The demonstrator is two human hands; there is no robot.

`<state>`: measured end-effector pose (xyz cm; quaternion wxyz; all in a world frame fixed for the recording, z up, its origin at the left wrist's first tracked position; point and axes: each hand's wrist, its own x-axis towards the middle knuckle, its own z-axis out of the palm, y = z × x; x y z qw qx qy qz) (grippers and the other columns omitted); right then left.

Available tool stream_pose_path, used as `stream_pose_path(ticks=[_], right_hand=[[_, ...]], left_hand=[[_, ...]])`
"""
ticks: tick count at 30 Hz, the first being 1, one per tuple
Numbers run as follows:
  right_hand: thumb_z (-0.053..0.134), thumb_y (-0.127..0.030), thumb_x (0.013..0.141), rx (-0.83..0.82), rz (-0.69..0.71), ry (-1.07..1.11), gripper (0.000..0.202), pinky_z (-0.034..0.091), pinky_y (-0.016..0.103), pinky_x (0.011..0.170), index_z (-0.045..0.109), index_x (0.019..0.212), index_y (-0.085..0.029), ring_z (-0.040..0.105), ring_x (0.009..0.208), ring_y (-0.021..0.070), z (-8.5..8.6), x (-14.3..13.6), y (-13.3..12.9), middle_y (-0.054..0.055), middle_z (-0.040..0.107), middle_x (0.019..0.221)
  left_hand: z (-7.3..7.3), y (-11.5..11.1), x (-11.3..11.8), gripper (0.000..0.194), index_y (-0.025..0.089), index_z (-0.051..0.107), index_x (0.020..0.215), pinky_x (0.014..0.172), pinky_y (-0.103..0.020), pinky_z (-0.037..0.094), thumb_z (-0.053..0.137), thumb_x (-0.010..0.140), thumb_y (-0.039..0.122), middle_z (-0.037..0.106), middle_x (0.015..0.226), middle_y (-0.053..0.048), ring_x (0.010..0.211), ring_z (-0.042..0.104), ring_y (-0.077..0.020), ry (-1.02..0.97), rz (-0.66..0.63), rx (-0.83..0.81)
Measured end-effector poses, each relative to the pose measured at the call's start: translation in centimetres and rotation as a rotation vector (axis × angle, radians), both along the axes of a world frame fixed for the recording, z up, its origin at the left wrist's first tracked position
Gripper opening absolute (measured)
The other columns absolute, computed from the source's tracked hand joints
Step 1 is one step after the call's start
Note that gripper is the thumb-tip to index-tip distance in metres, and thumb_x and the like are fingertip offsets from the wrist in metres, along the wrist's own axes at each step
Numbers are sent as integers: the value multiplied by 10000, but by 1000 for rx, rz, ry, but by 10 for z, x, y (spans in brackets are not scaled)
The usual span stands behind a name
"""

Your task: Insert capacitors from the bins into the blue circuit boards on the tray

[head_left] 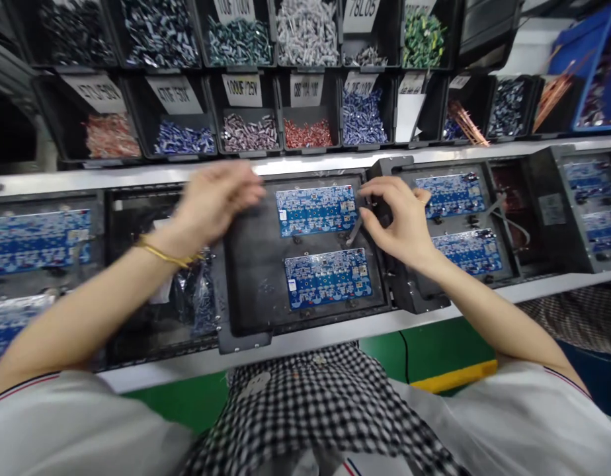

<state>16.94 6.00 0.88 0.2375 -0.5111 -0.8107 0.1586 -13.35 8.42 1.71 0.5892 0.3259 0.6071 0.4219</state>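
Note:
My left hand, smeared by motion, is over the left part of a black tray, left of the upper blue circuit board; whether it holds anything cannot be made out. At that board's right edge is my right hand, thumb and forefinger curved and apart, with nothing visible between them. A small grey clip stands just below the right thumb. In the same tray a second blue circuit board lies nearer to me. Both boards carry many small parts.
Beyond the rail, two rows of bins hold loose components, such as red ones and blue ones. Another tray with blue boards adjoins on the right. Plastic bags of parts lie left; further left are more boards.

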Motion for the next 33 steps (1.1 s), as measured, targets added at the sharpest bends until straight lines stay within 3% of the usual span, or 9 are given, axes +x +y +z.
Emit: stream_pose_path(ticks=[5,10,14,18,20,22,25,27,33], right_hand=[[587,-389,859,-147,168,383,206,439,369,843,676,854,-203,663,897,196,12,-50,9,42,734,904],[708,-505,747,-395,309,498,317,518,347,755,736,793,-192,676,781,191,9,-75,24,41,747,823],[702,-370,768,-343,359,402,172,507,333,732,736,717,-209,670,736,178,21,-79,29,22,738,775],[650,-299,803,-254,311,217,138,462,336,709,714,728,-202,638,716,176,17,-81,46,24,718,767],[629,-291,807,-211,273,141,136,443,348,724,690,730,-198,622,738,187,2,-85,61,32,702,781],[601,-270,810,-205,302,114,134,432,357,774,651,708,-199,616,808,193,-18,-91,75,39,684,836],[570,-261,820,-219,323,94,142,386,390,845,611,700,-199,601,923,213,-41,-100,86,48,663,928],[551,-267,836,-208,310,56,159,349,413,858,600,702,-199,592,958,231,-47,-105,87,52,655,960],[508,-279,878,-174,317,22,199,312,427,864,601,725,-193,585,984,250,-49,-107,84,56,647,982]], left_hand=[[-2,-47,74,245,91,669,1025,630,-181,577,710,827,230,730,769,-51,677,702,-105,-216,-112,-162],[2,-46,65,445,105,594,1241,676,-190,589,711,825,206,747,908,-90,742,725,-134,-287,-153,-124],[12,-50,52,372,127,586,1233,730,-256,598,588,914,318,744,940,-113,837,729,-177,-371,-222,-152],[18,-26,-4,377,112,591,1183,722,-308,584,632,879,332,720,1047,-107,846,712,-186,9,-281,-47],[15,1,-54,348,102,592,1135,752,-265,553,615,891,349,697,1088,-41,858,672,-123,493,-55,233],[10,30,-107,384,93,508,1230,874,-318,535,507,945,349,683,1049,4,861,625,-96,866,198,248],[4,60,-162,316,99,601,1110,1169,-325,290,557,910,339,662,1092,62,1147,501,-120,1262,-128,93],[6,66,-176,357,101,643,1050,1188,-294,228,558,898,412,665,1072,73,1135,478,-118,1370,-267,36],[20,61,-175,732,184,625,1098,1202,-376,223,316,831,791,625,862,96,960,432,-91,1496,-31,101]])
